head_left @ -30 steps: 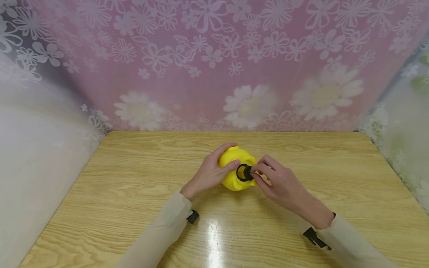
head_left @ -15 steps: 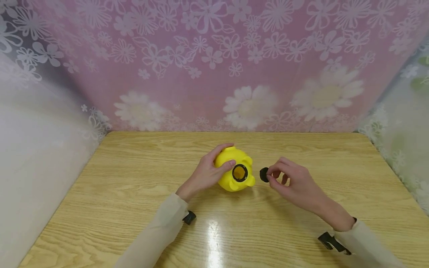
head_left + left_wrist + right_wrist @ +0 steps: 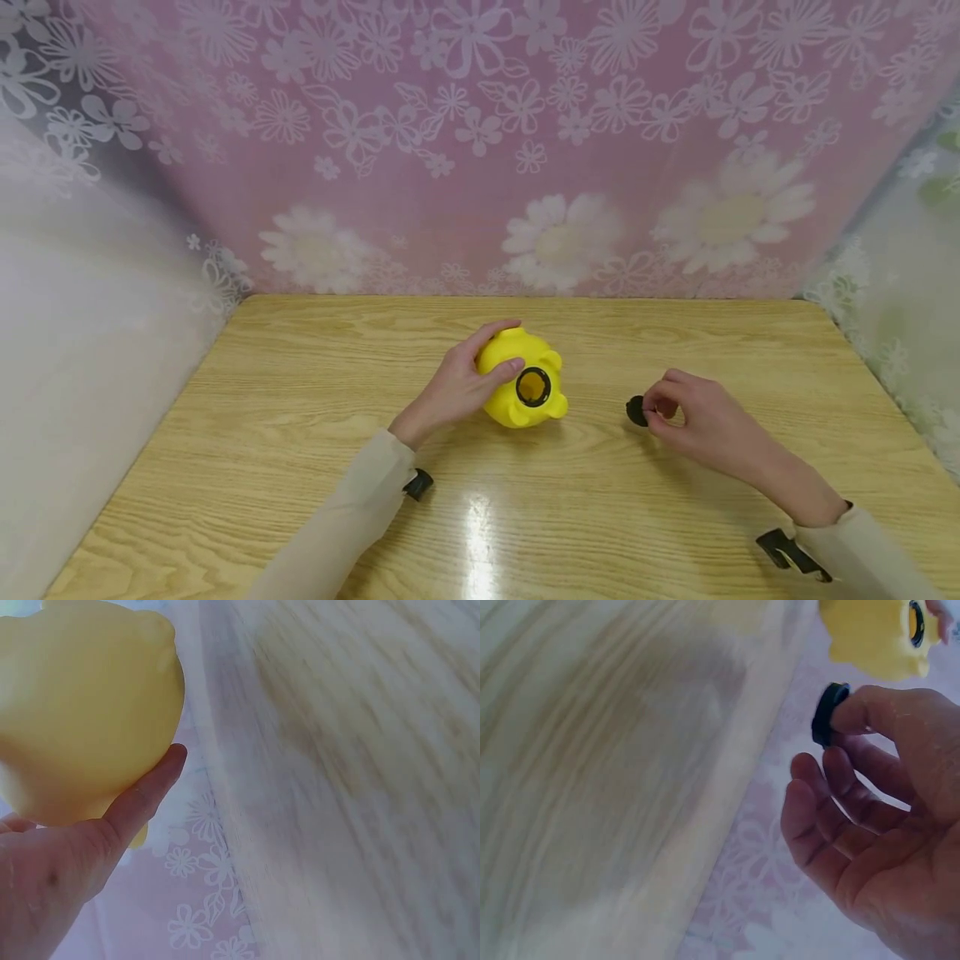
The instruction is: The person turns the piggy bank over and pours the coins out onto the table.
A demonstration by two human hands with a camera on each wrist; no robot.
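Observation:
My left hand (image 3: 457, 383) grips a round yellow piggy bank (image 3: 495, 404), its thumb lying beside the dark hole. Several stubby knobs stick out of the bank, and a black ring (image 3: 533, 387) rims the hole, which is uncovered and faces up. In the left wrist view the thumb presses along the smooth yellow side (image 3: 90, 712); the other fingers are mostly hidden behind it. To the right, my right hand (image 3: 708, 425) pinches a round black plug (image 3: 636, 411) between thumb and index finger, apart from the bank. The right wrist view has this plug (image 3: 829, 714) edge-on.
Both hands are over a wooden table (image 3: 300, 350) with a shiny light reflection near its front. A pink floral curtain (image 3: 420, 200) stands behind the far edge, with pale cloth (image 3: 97, 317) on the left. Black straps (image 3: 793, 554) hang at the wrists.
The black plug has come out of the hole in the piggy bank and moved right with my right hand. My left hand has shifted slightly left with the bank.

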